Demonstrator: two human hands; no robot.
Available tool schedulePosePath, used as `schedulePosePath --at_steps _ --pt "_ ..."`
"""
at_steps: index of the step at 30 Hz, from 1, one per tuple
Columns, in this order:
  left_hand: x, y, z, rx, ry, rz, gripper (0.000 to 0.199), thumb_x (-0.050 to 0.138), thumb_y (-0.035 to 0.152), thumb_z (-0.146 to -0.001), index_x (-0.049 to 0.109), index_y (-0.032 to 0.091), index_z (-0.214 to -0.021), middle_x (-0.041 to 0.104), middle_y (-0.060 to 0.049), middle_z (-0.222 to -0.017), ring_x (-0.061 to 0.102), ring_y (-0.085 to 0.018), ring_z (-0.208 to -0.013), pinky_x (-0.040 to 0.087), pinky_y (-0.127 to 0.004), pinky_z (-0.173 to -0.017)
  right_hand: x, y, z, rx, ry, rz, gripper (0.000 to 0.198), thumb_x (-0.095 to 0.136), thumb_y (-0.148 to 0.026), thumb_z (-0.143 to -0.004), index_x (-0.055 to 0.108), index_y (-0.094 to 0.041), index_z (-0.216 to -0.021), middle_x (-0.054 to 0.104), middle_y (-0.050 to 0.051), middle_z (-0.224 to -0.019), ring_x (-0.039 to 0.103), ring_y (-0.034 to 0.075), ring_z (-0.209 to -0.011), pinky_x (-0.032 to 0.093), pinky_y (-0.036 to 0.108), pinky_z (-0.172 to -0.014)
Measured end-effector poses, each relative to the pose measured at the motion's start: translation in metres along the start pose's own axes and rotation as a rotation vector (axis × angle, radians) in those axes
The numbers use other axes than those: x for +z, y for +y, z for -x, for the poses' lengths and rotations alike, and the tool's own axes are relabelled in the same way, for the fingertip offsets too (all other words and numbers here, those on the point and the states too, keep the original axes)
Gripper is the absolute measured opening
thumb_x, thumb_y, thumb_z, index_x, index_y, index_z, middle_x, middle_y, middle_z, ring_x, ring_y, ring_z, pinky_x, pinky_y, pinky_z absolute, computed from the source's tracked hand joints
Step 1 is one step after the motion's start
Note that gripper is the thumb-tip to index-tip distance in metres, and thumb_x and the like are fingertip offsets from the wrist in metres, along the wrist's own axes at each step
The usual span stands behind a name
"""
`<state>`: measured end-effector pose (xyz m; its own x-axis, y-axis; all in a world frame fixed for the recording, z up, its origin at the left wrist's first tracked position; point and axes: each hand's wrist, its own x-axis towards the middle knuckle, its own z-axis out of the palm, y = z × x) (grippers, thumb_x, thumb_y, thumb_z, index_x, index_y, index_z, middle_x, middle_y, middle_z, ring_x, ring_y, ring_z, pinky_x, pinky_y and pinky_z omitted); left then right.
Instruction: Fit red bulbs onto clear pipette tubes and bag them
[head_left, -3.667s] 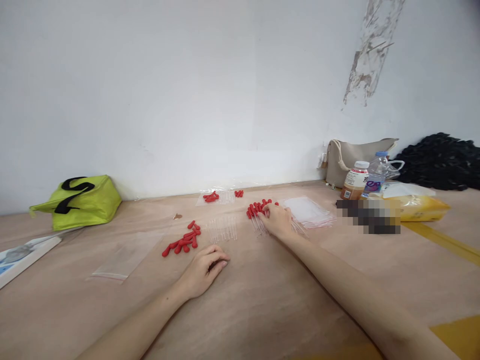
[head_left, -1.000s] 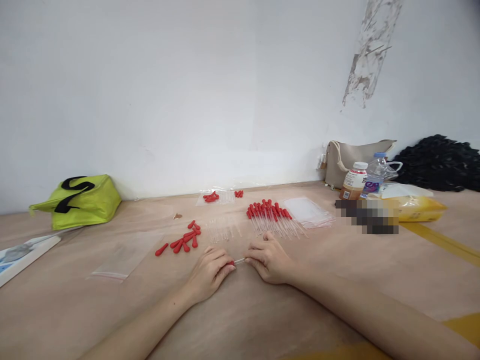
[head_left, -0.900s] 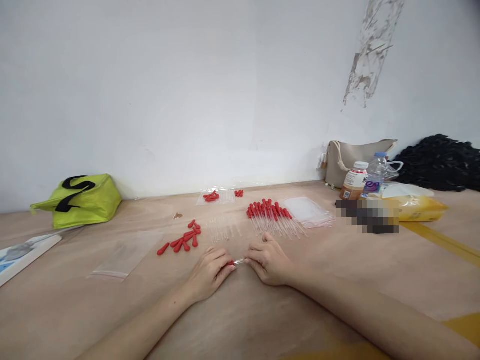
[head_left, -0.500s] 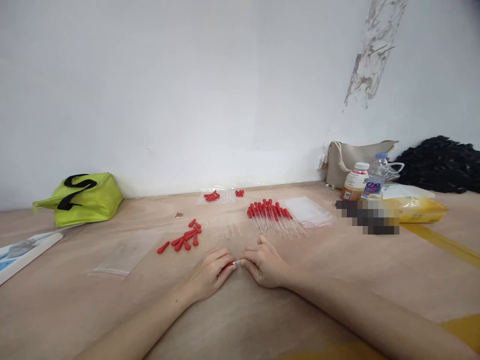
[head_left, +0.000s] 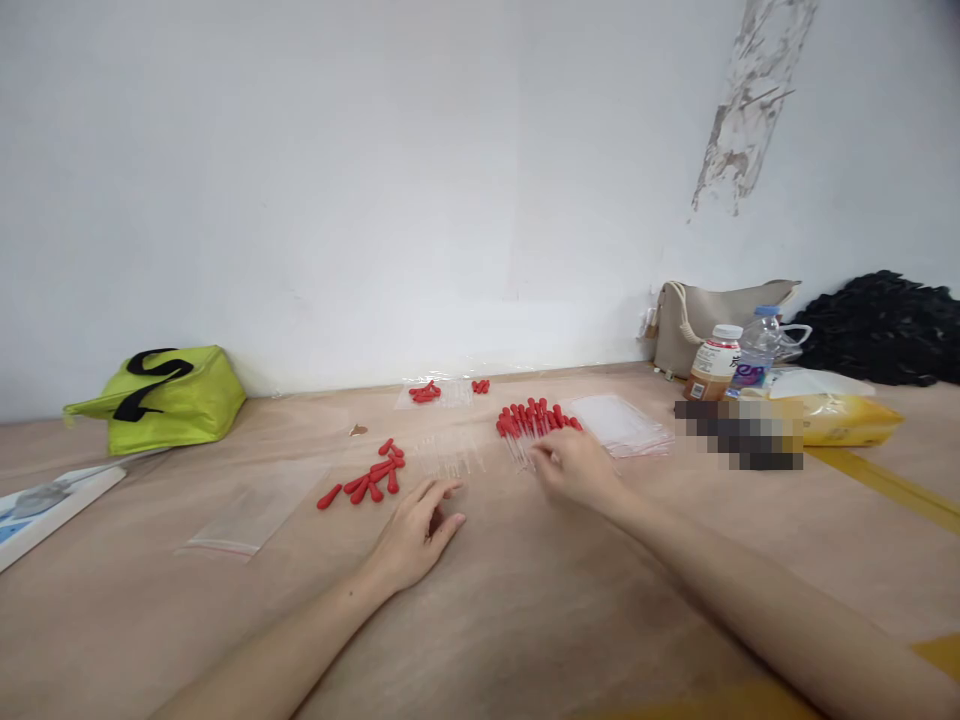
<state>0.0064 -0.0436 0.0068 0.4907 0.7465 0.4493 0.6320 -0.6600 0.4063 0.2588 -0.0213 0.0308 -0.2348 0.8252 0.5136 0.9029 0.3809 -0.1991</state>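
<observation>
My left hand [head_left: 416,537] rests on the brown-covered table with fingers apart and nothing in it. Just beyond it lie loose red rubber bulbs [head_left: 379,470] and a row of thin clear tubes [head_left: 448,457]. My right hand [head_left: 576,467] is at the near edge of a pile of droppers [head_left: 532,418], clear tubes with red bulbs on their far ends. Its thumb and fingers are pinched together low over the tubes; what they hold, if anything, is hidden. The hand covers the right part of the pile.
Clear zip bags [head_left: 619,425] are stacked right of the droppers; another bag [head_left: 251,510] lies at left. More red bulbs [head_left: 426,392] sit by the wall. A lime-green bag [head_left: 176,400] stands left. Bottles [head_left: 712,365], a yellow packet [head_left: 851,420] and a grey bag [head_left: 667,335] stand right.
My hands have parted from the dropper they both held. The left has let go and opened; the right has moved away and to the right, onto the dropper pile.
</observation>
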Motion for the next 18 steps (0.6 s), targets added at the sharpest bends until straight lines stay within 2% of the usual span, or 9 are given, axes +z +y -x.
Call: schedulePosePath --at_steps 3,6,13,18 --pt "0.001 0.0 0.0 0.008 -0.036 0.013 0.023 0.047 0.024 -0.083 0.051 0.022 -0.105 0.053 -0.003 -0.093 0.052 -0.013 -0.069 0.044 -0.026 -0.065 0.004 0.032 -0.02 0.349 0.044 -0.007 0.026 0.039 -0.028 -0.081 0.062 -0.018 -0.074 0.065 0.004 -0.074 0.056 0.015 -0.07 0.028 0.025 -0.064" --pt "0.001 -0.001 -0.001 0.013 -0.053 0.016 0.017 0.047 0.023 -0.082 0.055 0.021 -0.098 0.053 -0.003 -0.091 0.052 -0.013 -0.07 0.043 -0.027 -0.065 0.012 0.048 -0.033 0.517 0.063 0.007 0.024 0.041 -0.03 -0.078 0.063 -0.02 -0.085 0.066 0.004 -0.081 0.058 0.018 -0.077 0.029 0.026 -0.065" --pt "0.001 -0.002 -0.003 0.038 -0.077 0.014 0.014 0.045 0.022 -0.083 0.058 0.019 -0.089 0.055 -0.003 -0.086 0.052 -0.014 -0.073 0.042 -0.026 -0.066 0.031 0.047 -0.035 0.565 0.047 0.106 0.025 0.042 -0.03 -0.077 0.061 -0.021 -0.091 0.066 0.006 -0.082 0.058 0.021 -0.08 0.027 0.033 -0.073" --pt "0.0 -0.001 -0.002 0.036 -0.082 0.017 0.015 0.044 0.022 -0.084 0.059 0.019 -0.087 0.056 -0.003 -0.084 0.053 -0.014 -0.073 0.042 -0.026 -0.065 0.037 0.05 -0.033 0.539 0.053 0.127 0.026 0.041 -0.032 -0.077 0.059 -0.021 -0.093 0.065 0.005 -0.079 0.058 0.021 -0.077 0.026 0.035 -0.073"
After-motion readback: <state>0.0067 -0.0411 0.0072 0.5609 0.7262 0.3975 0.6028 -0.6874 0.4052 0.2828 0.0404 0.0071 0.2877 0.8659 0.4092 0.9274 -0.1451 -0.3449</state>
